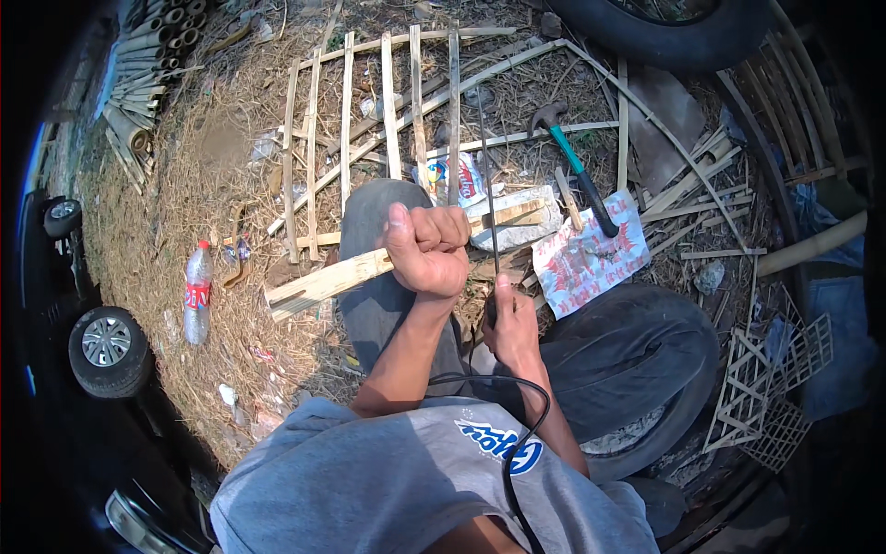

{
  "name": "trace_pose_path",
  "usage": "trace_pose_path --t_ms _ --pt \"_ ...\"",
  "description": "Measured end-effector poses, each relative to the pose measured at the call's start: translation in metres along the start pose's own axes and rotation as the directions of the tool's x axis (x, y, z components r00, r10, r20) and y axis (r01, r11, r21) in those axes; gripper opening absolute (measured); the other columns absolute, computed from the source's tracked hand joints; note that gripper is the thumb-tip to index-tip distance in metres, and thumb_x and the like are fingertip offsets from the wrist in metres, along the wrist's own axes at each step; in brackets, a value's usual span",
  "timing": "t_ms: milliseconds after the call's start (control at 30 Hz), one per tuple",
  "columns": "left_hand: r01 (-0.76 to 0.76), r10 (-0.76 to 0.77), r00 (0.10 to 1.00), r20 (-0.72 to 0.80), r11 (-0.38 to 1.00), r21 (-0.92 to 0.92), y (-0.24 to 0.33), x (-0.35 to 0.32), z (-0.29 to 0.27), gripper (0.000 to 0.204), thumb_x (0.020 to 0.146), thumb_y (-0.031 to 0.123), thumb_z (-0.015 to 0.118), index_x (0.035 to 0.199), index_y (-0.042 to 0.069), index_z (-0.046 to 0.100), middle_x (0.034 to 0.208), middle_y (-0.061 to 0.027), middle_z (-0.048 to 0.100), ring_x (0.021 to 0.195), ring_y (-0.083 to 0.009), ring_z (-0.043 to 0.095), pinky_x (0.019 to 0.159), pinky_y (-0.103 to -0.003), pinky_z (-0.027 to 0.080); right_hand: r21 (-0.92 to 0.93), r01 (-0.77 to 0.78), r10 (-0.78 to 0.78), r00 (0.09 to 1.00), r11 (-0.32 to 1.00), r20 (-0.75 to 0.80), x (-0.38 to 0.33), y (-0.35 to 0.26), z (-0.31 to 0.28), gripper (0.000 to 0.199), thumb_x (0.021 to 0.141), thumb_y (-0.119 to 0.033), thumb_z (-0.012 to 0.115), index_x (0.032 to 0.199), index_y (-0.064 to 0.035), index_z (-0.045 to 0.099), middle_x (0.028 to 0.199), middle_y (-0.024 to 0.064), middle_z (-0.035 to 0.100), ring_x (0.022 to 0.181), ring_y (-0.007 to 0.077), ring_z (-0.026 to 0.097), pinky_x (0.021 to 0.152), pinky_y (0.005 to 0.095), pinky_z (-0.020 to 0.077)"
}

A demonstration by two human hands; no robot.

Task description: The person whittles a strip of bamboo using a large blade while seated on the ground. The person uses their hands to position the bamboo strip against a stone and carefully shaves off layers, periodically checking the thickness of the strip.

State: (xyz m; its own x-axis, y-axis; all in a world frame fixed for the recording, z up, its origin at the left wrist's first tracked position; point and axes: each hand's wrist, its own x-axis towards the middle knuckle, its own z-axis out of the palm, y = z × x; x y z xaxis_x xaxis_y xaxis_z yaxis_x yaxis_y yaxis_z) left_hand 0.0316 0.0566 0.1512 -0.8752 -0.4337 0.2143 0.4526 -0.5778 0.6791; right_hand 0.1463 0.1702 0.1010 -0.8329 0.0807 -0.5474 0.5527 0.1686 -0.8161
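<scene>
My left hand (429, 249) is closed in a fist around a split bamboo piece (332, 282), which sticks out on both sides above my left knee. Its far end reaches over a pale stone block (535, 231). My right hand (510, 323) grips a long, thin, dark tool (489, 185), perhaps a blade seen edge-on, pointing away from me. The tool crosses the bamboo piece in the picture; whether they touch I cannot tell. A claw hammer (572, 162) with a green and black handle lies to the right, its handle end on a printed sheet (591, 254).
Bamboo slats (388, 102) lie as a crossed lattice ahead. Loose strips (701, 175) and woven pieces (748, 397) are at right. A tyre (664, 32) lies far right. A plastic bottle (197, 295) stands at left, near a parked car's wheel (106, 349). A dark cable (531, 388) crosses my right forearm.
</scene>
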Motion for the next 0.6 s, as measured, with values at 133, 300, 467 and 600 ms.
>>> trace_pose_path --t_ms 133,300,467,600 --pt "0.039 -0.038 0.998 0.041 0.999 -0.025 0.001 -0.006 -0.001 0.051 0.105 0.023 0.036 0.057 0.012 0.023 0.046 0.0011 0.019 0.037 -0.0106 0.017 0.037 -0.03 0.02 0.01 -0.221 0.22 0.975 0.975 0.024 0.024 0.029 -0.021 0.069 0.102 -0.057 0.039 0.072 0.002 0.058 0.052 0.0056 0.045 0.048 0.0188 0.047 0.049 0.036 0.0392" --pt "0.029 -0.03 1.0 -0.011 0.996 -0.08 -0.001 -0.01 -0.001 0.052 0.105 0.023 0.036 0.056 0.012 0.023 0.046 0.0006 0.021 0.037 -0.0104 0.017 0.037 -0.03 0.02 0.155 -0.216 0.208 0.976 0.964 0.07 0.006 0.009 -0.017 0.061 0.101 -0.061 0.039 0.062 -0.0132 0.04 0.047 -0.0038 0.031 0.035 0.01 0.032 0.035 0.029 0.0232" --pt "0.038 -0.031 0.994 0.103 0.997 -0.067 -0.002 0.002 -0.008 0.053 0.104 0.024 0.038 0.055 0.011 0.021 0.044 -0.0006 0.02 0.035 -0.011 0.017 0.036 -0.03 0.019 0.077 -0.219 0.222 0.975 0.973 -0.024 0.021 0.013 -0.017 0.066 0.101 -0.062 0.038 0.057 -0.0128 0.036 0.046 -0.0021 0.033 0.035 0.011 0.035 0.036 0.029 0.0263" --pt "0.056 -0.058 0.979 0.197 0.998 0.014 0.003 -0.004 -0.001 0.055 0.105 0.037 0.03 0.056 0.013 0.018 0.04 -0.0024 0.023 0.033 -0.015 0.016 0.036 -0.032 0.018 0.171 -0.325 0.302 0.942 0.93 0.146 0.026 -0.013 -0.034 0.064 0.104 -0.058 0.035 0.058 -0.0125 0.039 0.045 -0.0012 0.035 0.034 0.0109 0.034 0.035 0.028 0.0273"
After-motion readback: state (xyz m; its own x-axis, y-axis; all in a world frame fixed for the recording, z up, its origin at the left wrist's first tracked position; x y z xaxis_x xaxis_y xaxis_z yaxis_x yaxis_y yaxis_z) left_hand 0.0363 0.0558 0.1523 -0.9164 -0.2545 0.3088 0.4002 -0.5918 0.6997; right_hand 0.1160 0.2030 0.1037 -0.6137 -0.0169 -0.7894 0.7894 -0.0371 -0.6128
